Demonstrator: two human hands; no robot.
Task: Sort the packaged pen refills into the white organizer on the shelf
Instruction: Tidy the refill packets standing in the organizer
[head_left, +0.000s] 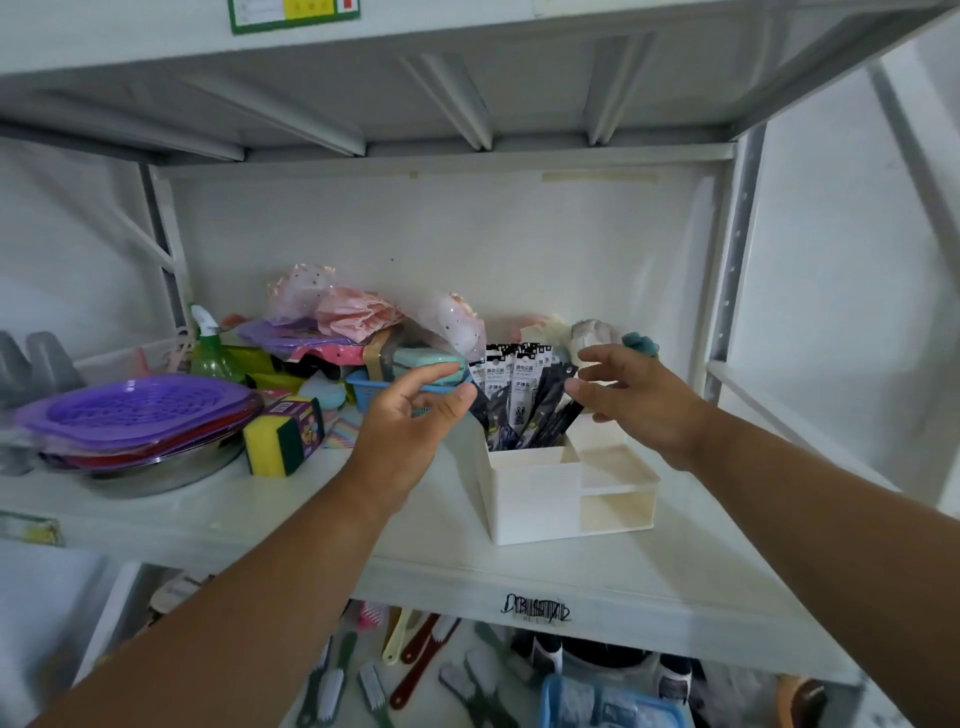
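Note:
A white organizer (535, 493) stands on the white shelf (597, 566), right of centre. Several black-and-white packs of pen refills (522, 400) stand upright in its tall rear compartment, fanned out and leaning a little. My left hand (410, 415) hovers just left of the packs, fingers spread and curled, holding nothing. My right hand (634, 395) is just right of them, fingers apart, fingertips close to the rightmost packs; no pack is gripped. The organizer's low right tray and its front slot show nothing inside.
Left on the shelf sit purple and red strainers over a metal bowl (140, 415), a yellow-green sponge pack (283, 436), a green spray bottle (210, 348) and a blue basket (374, 387). Pink wrapped items fill the back. Brushes (415, 670) lie on the shelf below.

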